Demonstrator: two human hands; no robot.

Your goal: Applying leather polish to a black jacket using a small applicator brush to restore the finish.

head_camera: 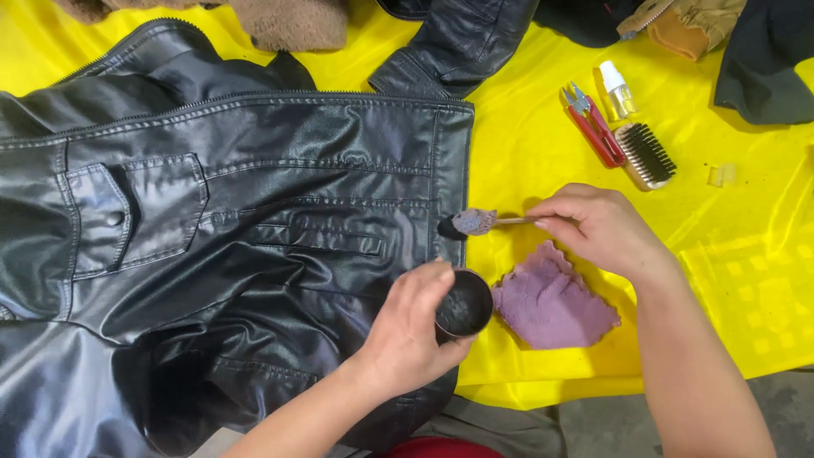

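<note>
At table's near edge: left hand point(407, 335) fingers clamped on small round tin point(464, 304); right hand point(598, 227) fingers pinching dauber brush point(471, 223) over black leather jacket point(237, 229). Risks: tin tipping, polish smearing yellow cover point(543, 144) or purple cloth point(551, 305).

Spread under everything: yellow cloth point(543, 144). On it, upper right: red snips point(591, 125), small clear spray bottle point(616, 88) with white cap, and wooden bristle brush point(646, 155), all close together. Farther right, a small clear cap-like piece point(722, 175). Along the top edge: brown fleece garment point(288, 21), tan garment point(691, 24), dark cloth point(767, 64). Bottom right: grey floor point(610, 424).
</note>
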